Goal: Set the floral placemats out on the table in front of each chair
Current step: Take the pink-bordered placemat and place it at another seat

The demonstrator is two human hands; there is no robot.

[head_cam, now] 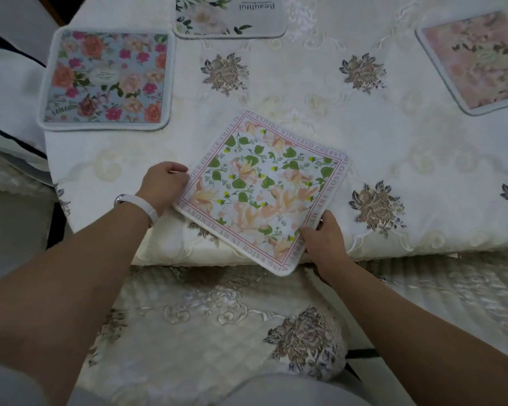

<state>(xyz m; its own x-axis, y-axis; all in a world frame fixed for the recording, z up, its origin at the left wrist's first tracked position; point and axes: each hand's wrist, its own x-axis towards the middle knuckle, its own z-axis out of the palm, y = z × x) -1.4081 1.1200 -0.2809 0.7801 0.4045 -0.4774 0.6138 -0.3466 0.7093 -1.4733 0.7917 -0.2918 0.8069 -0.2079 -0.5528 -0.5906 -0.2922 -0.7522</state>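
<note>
A square placemat [261, 189] with green leaves, peach flowers and a lettered pink border lies turned at an angle on the table's near edge, one corner hanging over it. My left hand [165, 183] grips its left corner. My right hand [324, 235] pinches its lower right edge. Three other floral placemats lie on the cream embroidered tablecloth [305, 92]: a blue one with pink and orange roses [106, 79] at the left, a white one printed "Beautiful" [230, 14] at the far edge, and a pale pink one [478, 60] at the right.
A chair seat with a quilted embroidered cover [217, 326] stands directly below me at the table's near edge. Another covered chair [9, 92] is at the left side. A white band sits on my left wrist [138, 205].
</note>
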